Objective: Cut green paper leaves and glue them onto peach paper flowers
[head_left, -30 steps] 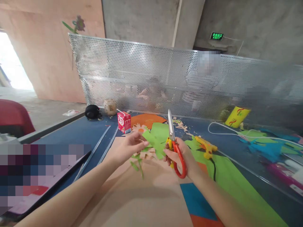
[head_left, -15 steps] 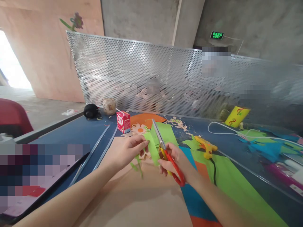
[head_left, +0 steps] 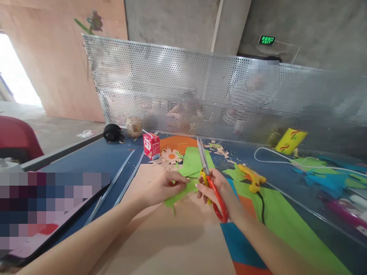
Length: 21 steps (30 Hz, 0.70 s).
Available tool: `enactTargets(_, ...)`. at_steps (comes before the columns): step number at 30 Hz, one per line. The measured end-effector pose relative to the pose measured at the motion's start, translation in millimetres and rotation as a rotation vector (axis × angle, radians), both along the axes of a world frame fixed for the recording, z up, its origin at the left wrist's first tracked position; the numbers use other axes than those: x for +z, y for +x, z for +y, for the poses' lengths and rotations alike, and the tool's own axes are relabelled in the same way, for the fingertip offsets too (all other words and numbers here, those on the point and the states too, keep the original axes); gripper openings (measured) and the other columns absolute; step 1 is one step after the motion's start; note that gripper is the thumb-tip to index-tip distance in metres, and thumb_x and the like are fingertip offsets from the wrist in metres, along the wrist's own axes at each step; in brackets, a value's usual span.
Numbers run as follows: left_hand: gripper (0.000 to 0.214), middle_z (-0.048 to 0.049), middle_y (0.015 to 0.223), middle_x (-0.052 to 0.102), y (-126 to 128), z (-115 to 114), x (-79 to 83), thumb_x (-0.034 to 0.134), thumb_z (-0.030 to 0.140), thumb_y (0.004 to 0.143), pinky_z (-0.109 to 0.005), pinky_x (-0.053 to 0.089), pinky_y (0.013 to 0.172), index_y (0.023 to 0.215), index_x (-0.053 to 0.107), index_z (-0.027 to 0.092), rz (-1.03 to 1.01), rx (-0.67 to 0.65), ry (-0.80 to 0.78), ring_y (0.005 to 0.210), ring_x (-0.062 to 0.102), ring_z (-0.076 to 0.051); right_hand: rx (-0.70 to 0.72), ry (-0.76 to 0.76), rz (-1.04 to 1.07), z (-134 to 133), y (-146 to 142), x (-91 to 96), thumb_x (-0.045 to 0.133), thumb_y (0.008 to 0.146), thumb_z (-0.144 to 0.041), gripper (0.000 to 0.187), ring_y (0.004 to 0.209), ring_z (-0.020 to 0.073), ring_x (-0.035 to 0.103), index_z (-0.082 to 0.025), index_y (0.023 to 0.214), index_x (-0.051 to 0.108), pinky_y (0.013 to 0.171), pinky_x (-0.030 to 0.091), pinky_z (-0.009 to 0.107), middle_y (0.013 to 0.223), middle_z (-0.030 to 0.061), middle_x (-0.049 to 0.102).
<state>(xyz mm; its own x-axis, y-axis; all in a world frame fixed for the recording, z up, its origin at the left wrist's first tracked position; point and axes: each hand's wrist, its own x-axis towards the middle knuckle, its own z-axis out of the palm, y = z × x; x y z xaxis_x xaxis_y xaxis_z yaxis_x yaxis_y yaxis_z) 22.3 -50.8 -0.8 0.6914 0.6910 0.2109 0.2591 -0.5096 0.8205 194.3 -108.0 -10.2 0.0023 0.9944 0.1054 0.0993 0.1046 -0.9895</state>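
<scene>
My left hand pinches a piece of light green paper over a tan paper sheet. My right hand grips red-handled scissors; their blades are closed and point up and away. Its fingertips also touch the right edge of the green piece. More green paper lies just beyond the hands, beside a paper flower with an orange centre.
A red drink carton, a yellow glue gun with black cord, and large green, blue and orange sheets lie on the blue table. A perforated metal screen stands behind, with people beyond it. A white cable runs at right.
The green piece has been turned from upright to lying nearly flat between my hands. The scissors swung left, then back toward upright.
</scene>
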Motion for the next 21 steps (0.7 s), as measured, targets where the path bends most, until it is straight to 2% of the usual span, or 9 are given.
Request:
enactTargets(4, 0.022, -0.0023, 0.073, 0.064, 1.4, -2.3, 1.8, 0.051, 0.024, 0.071, -0.020, 0.037, 0.051, 0.083, 0.068, 0.018, 0.102, -0.021, 0.051, 0.058, 0.048, -0.010, -0.018, -0.009, -0.070, 4.6, 4.3, -6.2, 0.060, 0.064, -0.024, 0.025, 0.042, 0.0056, 0.050, -0.020, 0.073, 0.037, 0.034, 0.035, 0.017, 0.069, -0.0061, 0.050)
enactTargets(8, 0.028, -0.0035, 0.077, 0.065, -2.7, 4.8, -1.8, 0.057, 0.032, 0.069, -0.022, 0.042, 0.056, 0.093, 0.066, 0.019, -0.081, 0.012, -0.180, 0.064, 0.053, -0.012, -0.009, -0.058, -0.091, 2.4, 3.5, -5.1, 0.056, 0.063, -0.020, 0.023, 0.040, 0.0036, 0.047, -0.021, 0.073, 0.036, 0.034, 0.033, 0.016, 0.069, -0.0068, 0.050)
enactTargets(11, 0.030, -0.0059, 0.084, 0.063, -5.8, 8.6, -2.0, 0.060, 0.036, 0.067, -0.023, 0.044, 0.056, 0.091, 0.065, 0.018, -0.227, 0.073, -0.356, 0.066, 0.055, -0.013, 0.025, -0.088, -0.046, -1.9, 1.1, -0.3, 0.054, 0.062, -0.019, 0.022, 0.040, 0.0028, 0.045, -0.021, 0.073, 0.035, 0.035, 0.033, 0.016, 0.073, -0.0063, 0.049)
enactTargets(14, 0.031, -0.0083, 0.089, 0.061, -5.8, 8.6, -1.5, 0.054, 0.043, 0.072, -0.021, 0.044, 0.050, 0.087, 0.063, 0.017, -0.390, 0.128, -0.474, 0.064, 0.054, -0.011, -0.015, -0.078, -0.003, -3.9, -0.7, 3.0, 0.056, 0.061, -0.019, 0.025, 0.039, 0.0027, 0.043, -0.021, 0.074, 0.035, 0.034, 0.033, 0.017, 0.072, -0.0066, 0.048)
enactTargets(17, 0.038, -0.0066, 0.086, 0.059, -3.6, 7.7, -3.7, 0.049, 0.049, 0.073, -0.020, 0.042, 0.049, 0.093, 0.058, 0.018, -0.575, 0.089, -0.572, 0.062, 0.053, -0.010, -0.078, -0.049, 0.063, -3.1, -0.1, 4.4, 0.058, 0.062, -0.022, 0.027, 0.037, 0.0028, 0.039, -0.021, 0.072, 0.033, 0.034, 0.030, 0.017, 0.065, -0.0077, 0.046)
enactTargets(19, 0.037, -0.0050, 0.084, 0.059, -1.9, 6.7, -5.8, 0.052, 0.047, 0.071, -0.022, 0.042, 0.050, 0.095, 0.055, 0.020, -0.601, 0.039, -0.607, 0.064, 0.054, -0.011, -0.097, -0.026, 0.118, -2.2, 1.4, 5.5, 0.060, 0.062, -0.025, 0.029, 0.036, 0.0035, 0.038, -0.021, 0.071, 0.032, 0.035, 0.031, 0.018, 0.060, -0.0082, 0.044)
enactTargets(21, 0.031, -0.0048, 0.080, 0.059, 0.1, 4.9, -7.1, 0.059, 0.039, 0.069, -0.022, 0.042, 0.052, 0.090, 0.056, 0.017, -0.518, 0.009, -0.589, 0.064, 0.055, -0.012, -0.094, -0.012, 0.153, -1.8, 2.6, 6.8, 0.061, 0.063, -0.028, 0.031, 0.037, 0.0042, 0.037, -0.022, 0.071, 0.032, 0.036, 0.033, 0.019, 0.057, -0.0085, 0.043)
